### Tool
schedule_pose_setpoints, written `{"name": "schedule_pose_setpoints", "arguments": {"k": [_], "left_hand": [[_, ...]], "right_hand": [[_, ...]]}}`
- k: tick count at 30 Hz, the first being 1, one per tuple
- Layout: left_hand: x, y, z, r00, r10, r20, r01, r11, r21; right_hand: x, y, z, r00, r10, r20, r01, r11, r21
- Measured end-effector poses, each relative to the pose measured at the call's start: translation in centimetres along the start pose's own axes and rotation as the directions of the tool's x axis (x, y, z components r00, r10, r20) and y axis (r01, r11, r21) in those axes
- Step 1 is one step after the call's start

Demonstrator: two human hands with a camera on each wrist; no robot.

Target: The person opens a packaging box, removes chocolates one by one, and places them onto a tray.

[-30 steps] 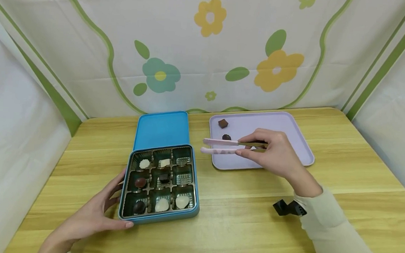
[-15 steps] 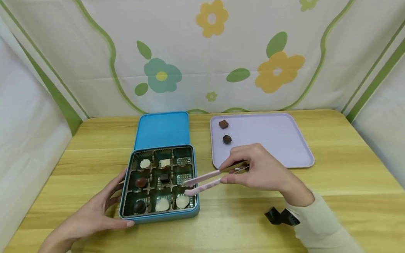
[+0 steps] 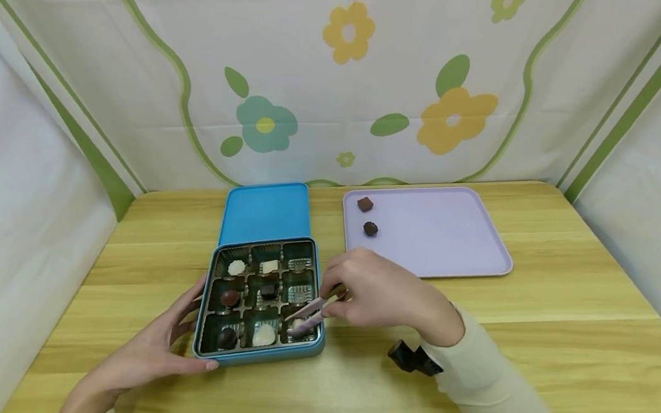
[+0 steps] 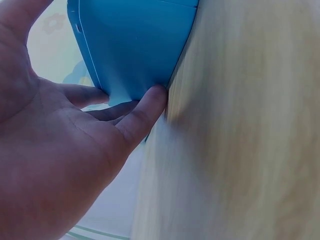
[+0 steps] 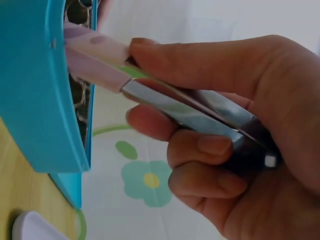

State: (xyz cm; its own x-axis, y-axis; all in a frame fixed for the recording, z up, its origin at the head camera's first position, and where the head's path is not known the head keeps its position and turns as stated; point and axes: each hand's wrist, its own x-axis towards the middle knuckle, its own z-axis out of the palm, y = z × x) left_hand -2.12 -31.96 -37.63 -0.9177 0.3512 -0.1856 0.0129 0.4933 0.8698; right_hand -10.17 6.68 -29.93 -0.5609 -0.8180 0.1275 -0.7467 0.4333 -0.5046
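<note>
- A wood-grain table (image 3: pixel 382 386) holds everything.
- A lilac tray (image 3: pixel 436 235) lies at the far right.
- A blue tin (image 3: pixel 264 355) with nine compartments sits left of it, open side up.
- Its blue lid (image 3: pixel 266 212) lies just beyond it.
- The left hand (image 3: pixel 153 353) is spread, fingers against the tin's left side and thumb at the near left corner.
- The right hand (image 3: pixel 373 291) grips the tongs (image 3: pixel 307 325) between thumb and fingers; their tips reach into the near right compartment, about a white piece (image 3: pixel 298 323). Whether they touch it cannot be told.
- White and dark chocolates (image 3: pixel 264 335) occupy other compartments.
- A brown square chocolate (image 3: pixel 365 204) and a dark fluted one (image 3: pixel 370 228) lie near the tray's left edge.
</note>
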Motion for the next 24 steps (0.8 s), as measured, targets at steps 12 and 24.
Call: {"name": "schedule_pose_setpoints", "arguments": {"k": [12, 24], "left_hand": [[-0.1, -0.2, 0.0, 0.999, -0.032, -0.005, 0.032, 0.999, 0.031], [-0.1, -0.3, 0.0, 1.000, -0.011, -0.007, 0.011, 0.999, 0.037]], "right_hand": [[-3.0, 3.9, 0.1, 0.973, 0.110, -0.205, -0.052, 0.961, 0.270], [-5.3, 5.6, 0.4, 0.932, 0.294, -0.212, -0.149, 0.844, 0.515]]}}
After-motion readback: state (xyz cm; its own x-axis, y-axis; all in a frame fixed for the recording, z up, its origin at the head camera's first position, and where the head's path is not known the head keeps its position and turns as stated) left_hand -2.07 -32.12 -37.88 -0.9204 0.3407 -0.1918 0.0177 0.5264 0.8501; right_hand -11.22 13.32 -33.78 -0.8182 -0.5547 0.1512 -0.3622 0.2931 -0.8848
